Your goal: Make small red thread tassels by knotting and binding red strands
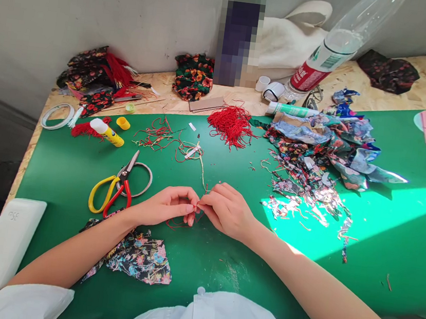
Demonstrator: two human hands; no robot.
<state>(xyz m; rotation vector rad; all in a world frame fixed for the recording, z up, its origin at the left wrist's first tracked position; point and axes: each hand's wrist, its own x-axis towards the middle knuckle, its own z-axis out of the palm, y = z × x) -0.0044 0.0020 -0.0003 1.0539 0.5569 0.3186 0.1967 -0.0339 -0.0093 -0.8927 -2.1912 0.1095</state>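
Observation:
My left hand (168,205) and my right hand (230,212) meet above the green mat, fingertips pinched together on a thin red thread (174,225). A loop of it droops under the left fingers; the part between the fingertips is mostly hidden. Just beyond the right fingers, a pale cord (201,167) runs back to a small tangle of red and cream strands. Scissors (126,176) with one yellow and one red handle lie partly spread to the left, over a roll of tape (148,171). Floral cloth (146,257) lies partly beneath my left forearm.
A heap of red threads (230,125) lies at the back, beside piled fabric scraps (316,141). A glue stick (107,132) and its yellow cap (123,123) sit left. The plastic bottle (312,73) stands behind. A white power bank (8,243) rests at the left edge.

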